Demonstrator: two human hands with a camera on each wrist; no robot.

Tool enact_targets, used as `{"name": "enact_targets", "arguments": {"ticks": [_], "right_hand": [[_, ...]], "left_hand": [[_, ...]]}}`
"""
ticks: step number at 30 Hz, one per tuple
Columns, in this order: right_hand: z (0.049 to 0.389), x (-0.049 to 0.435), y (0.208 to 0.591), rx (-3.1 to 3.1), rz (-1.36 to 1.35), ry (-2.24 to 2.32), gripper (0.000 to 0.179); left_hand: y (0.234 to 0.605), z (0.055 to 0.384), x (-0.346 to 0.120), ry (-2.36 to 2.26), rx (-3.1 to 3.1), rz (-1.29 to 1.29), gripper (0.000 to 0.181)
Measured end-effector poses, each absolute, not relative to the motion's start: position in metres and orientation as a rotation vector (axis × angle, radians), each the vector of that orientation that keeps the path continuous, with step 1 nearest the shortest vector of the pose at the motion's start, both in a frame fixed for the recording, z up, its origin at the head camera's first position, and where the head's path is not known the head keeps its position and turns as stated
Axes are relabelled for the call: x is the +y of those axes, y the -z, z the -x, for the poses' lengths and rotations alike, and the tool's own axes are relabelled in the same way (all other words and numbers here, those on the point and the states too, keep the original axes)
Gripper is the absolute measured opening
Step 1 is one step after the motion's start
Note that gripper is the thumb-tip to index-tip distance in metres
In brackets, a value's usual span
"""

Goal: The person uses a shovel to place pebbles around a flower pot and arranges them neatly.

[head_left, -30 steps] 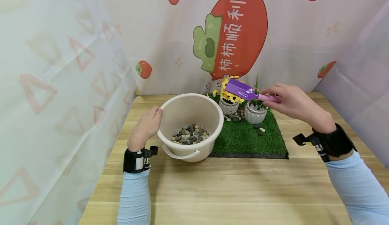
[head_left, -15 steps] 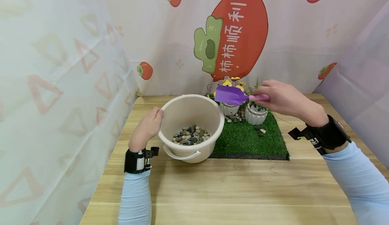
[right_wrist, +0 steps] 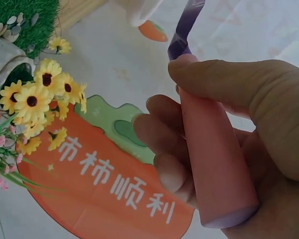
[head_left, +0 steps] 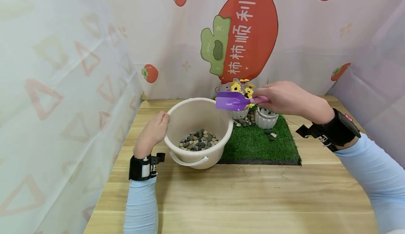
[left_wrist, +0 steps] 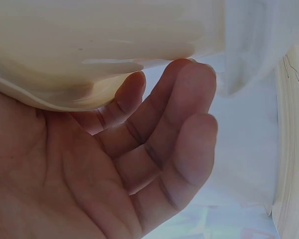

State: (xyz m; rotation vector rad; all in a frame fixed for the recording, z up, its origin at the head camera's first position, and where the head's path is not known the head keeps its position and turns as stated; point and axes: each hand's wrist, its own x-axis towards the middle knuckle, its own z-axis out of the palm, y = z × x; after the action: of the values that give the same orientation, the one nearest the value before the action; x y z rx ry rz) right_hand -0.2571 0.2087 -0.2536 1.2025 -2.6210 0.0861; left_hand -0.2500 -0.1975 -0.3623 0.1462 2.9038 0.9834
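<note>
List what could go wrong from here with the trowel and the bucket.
1. The purple trowel in the right hand overlaps the yellow flowers in the head view; if they are close, it might brush or bend them.
2. Its blade also overlaps the far right rim of the bucket, so lowering it there could knock the rim.
3. The left hand holds only one side of the bucket, so a knock might shift it.
</note>
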Motion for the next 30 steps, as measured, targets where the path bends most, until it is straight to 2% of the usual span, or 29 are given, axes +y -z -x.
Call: {"name": "enact_targets", "arguments": {"ticks": [13,21,24,27,30], "right_hand": [[0.260,0.198,0.242,-2.692,-1.186,-0.026,0.019],[0.261,0.180,0.237,-2.719,-1.221,0.027,0.034],[0.262,0.171,0.236,-2.722,-1.241,0.049,0.028],[0.263,0.162,0.236,-2.751,-1.256,0.095,0.013],[0.263,0.153,0.237,-2.796,-1.278,0.136,0.008]], "left_hand": [[0.362,0.248,-0.198,-0.984,2.916,-0.151,0.049],[0.362,0.248,-0.198,-0.971,2.935,-0.165,0.049],[0.362,0.249,-0.198,-0.972,2.936,-0.167,0.049],[0.362,0.250,-0.199,-0.983,2.919,-0.158,0.049],[0.363,0.250,-0.198,-0.986,2.908,-0.153,0.048]]}}
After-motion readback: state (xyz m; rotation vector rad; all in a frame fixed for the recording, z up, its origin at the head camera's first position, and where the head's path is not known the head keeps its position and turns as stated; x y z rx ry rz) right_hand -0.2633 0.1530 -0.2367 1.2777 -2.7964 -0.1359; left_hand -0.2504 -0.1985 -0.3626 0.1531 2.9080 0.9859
